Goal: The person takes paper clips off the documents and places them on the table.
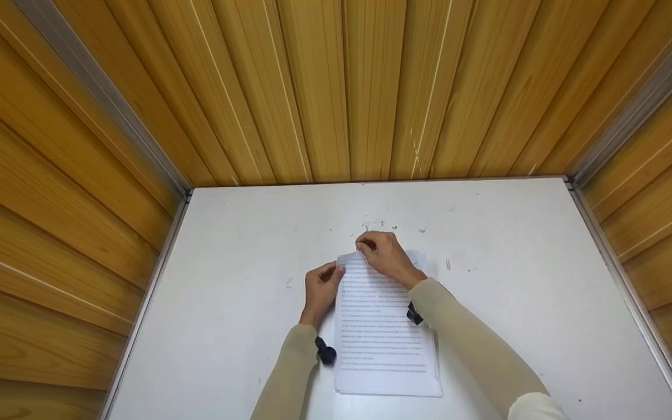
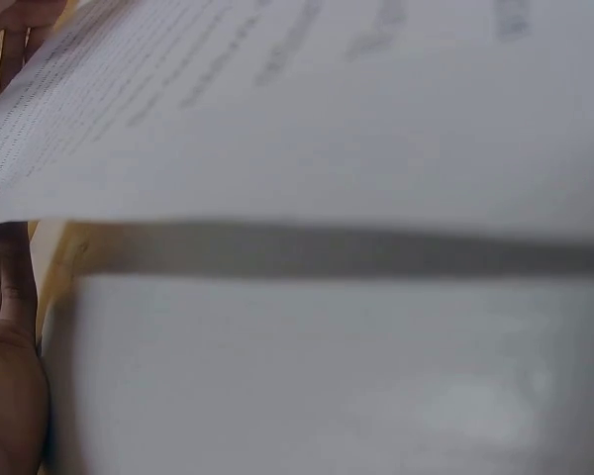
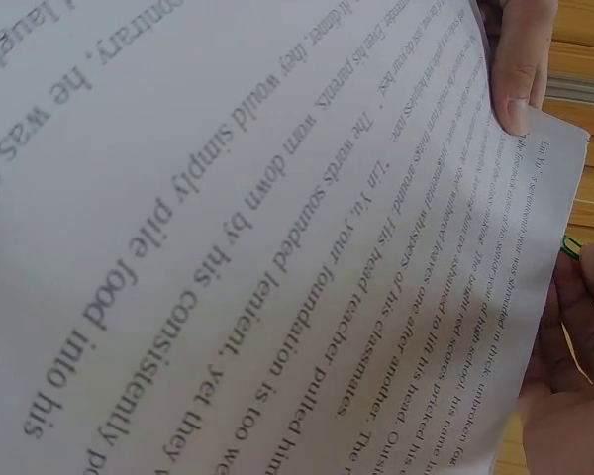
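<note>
Printed sheets of paper (image 1: 380, 338) lie in a stack before me, their left edge raised over the white table in the left wrist view. My left hand (image 1: 319, 291) pinches them near the top left corner, its thumb (image 3: 518, 111) on the printed face. Over the top edge, my right hand (image 1: 387, 255) holds a small green paper clip (image 3: 571, 243) between thumb and finger. The clip's looped end is right at the paper's edge in the right wrist view. Sheets behind the front one show at the upper right.
A reddish paper clip (image 1: 448, 264) lies on the white table (image 1: 242, 245) to the right of the sheets. Dark marks (image 1: 374, 224) dot the tabletop beyond my hands. Wood-patterned walls (image 1: 371, 87) enclose the back and both sides.
</note>
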A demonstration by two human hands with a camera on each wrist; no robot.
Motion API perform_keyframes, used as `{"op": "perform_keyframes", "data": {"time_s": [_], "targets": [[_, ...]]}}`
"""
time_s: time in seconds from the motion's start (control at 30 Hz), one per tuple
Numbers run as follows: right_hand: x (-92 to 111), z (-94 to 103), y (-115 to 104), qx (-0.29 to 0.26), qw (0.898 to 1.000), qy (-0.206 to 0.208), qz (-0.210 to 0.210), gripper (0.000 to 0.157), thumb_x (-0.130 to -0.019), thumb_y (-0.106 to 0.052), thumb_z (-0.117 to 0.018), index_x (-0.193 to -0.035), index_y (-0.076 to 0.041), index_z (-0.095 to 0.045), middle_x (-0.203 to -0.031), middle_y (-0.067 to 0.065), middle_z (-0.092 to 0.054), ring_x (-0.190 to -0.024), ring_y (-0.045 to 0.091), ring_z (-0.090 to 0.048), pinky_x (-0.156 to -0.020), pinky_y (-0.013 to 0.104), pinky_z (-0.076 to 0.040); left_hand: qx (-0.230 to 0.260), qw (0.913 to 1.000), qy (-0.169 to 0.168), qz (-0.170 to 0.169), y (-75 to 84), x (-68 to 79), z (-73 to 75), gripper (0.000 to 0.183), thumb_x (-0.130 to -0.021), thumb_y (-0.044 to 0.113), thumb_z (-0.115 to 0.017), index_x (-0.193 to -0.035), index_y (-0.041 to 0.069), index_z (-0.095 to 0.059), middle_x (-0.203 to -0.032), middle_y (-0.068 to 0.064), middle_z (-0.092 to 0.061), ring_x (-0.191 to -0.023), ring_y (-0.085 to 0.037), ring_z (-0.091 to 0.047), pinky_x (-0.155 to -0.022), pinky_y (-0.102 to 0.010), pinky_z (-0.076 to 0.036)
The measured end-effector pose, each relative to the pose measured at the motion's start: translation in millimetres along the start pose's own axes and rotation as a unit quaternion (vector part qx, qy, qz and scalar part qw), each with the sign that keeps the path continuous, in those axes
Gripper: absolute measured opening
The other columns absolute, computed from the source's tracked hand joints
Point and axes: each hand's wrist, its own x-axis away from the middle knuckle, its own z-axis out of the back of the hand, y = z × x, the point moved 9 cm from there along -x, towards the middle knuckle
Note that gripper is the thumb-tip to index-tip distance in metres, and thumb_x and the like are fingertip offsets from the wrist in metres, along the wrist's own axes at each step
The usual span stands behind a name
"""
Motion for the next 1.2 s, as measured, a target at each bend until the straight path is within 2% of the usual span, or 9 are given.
{"op": "perform_keyframes", "data": {"time_s": [0.33, 0.6, 0.8, 0.93, 1.2], "targets": [[-4, 22.8, -2, -0.022, 0.999, 0.031, 0.006, 0.012, -0.104, -0.011, -0.07, -0.11, -0.007, -0.08, -0.1, 0.006, -0.08, -0.089, 0.018, -0.074, -0.084, 0.037, -0.061, -0.005, 1.0, 0.004, 0.004, -2.2, -0.4, 0.8, 0.026, -0.103, 0.023, -0.075, -0.123, 0.007, -0.08, -0.108, -0.007, -0.081, -0.088, -0.016, -0.073, -0.079, -0.025, -0.056], [5, 52.7, 1, -0.024, 0.998, 0.056, 0.01, 0.012, -0.102, -0.013, -0.075, -0.111, -0.009, -0.082, -0.102, 0.004, -0.081, -0.089, 0.018, -0.075, -0.082, 0.033, -0.061, 0.002, 1.0, 0.002, 0.001, -2.3, -1.5, -0.8, 0.025, -0.102, 0.02, -0.075, -0.122, 0.005, -0.08, -0.108, -0.009, -0.081, -0.087, -0.015, -0.073, -0.078, -0.024, -0.057], [18, 81.3, 15, -0.027, 0.997, 0.073, -0.012, 0.013, -0.103, -0.014, -0.073, -0.111, -0.009, -0.081, -0.101, 0.003, -0.081, -0.089, 0.018, -0.074, -0.083, 0.032, -0.059, 0.009, 1.0, 0.002, -0.004, -1.6, -1.8, -0.4, 0.024, -0.102, 0.017, -0.075, -0.121, 0.005, -0.08, -0.108, -0.011, -0.081, -0.088, -0.016, -0.074, -0.078, -0.023, -0.057], [27, 101.2, 28, -0.02, 0.995, 0.091, -0.027, 0.012, -0.103, -0.013, -0.073, -0.111, -0.009, -0.081, -0.101, 0.005, -0.081, -0.091, 0.02, -0.074, -0.082, 0.026, -0.057, 0.011, 0.9999, -0.003, -0.007, -1.9, -0.8, -1.7, 0.023, -0.102, 0.018, -0.075, -0.122, 0.006, -0.08, -0.109, -0.011, -0.08, -0.089, -0.018, -0.074, -0.078, -0.023, -0.057], [48, 133.0, 56, -0.026, 0.99, 0.111, -0.077, 0.016, -0.104, -0.014, -0.072, -0.114, -0.005, -0.079, -0.107, 0.011, -0.08, -0.099, 0.023, -0.073, -0.082, 0.012, -0.052, 0.006, 0.9999, 0.012, -0.002, 0.2, 0.5, -0.6, 0.022, -0.101, 0.016, -0.076, -0.12, 0.006, -0.081, -0.108, -0.012, -0.081, -0.086, -0.017, -0.072, -0.076, -0.023, -0.056]]}}
